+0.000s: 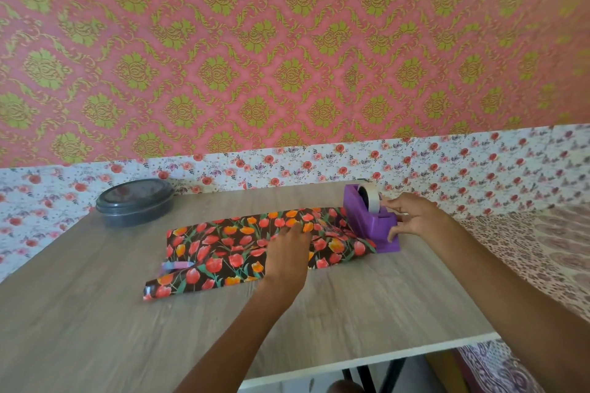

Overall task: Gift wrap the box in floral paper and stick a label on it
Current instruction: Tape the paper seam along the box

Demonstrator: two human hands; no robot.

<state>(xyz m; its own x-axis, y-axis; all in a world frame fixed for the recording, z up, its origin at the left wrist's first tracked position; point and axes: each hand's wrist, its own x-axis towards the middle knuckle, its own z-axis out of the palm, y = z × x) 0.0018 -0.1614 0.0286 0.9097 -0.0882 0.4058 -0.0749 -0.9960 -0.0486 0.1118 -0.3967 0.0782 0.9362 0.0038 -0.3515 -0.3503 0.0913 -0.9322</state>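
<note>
Well to the left of the left fingers and further back, a dark round lidded container, resting on the wood-grain table near the wall. Nearer, left of and below those fingers, a small lilac piece poking out at the paper's edge; too blurred to say what.

Spread across the middle of the table, the floral paper, black with red and orange tulips, folded up and over the box. Box itself hidden beneath the paper, right under the left fingers, with a loose flap trailing toward the near left corner.

Left hand palm down on top of the wrapped bulk, fingers straight and pressed together, holding the fold flat.

Just right of the left fingertips, touching the paper's right end, a purple tape dispenser with a pale tape roll upright in it.

Right hand at the dispenser's right side: thumb and forefinger close beside the roll, the other fingers loosely curled, tips at the cutter end. Cannot tell whether a strip of tape sits between thumb and forefinger.

Further right of the right fingers, past the table's edge, a patterned cloth.
</note>
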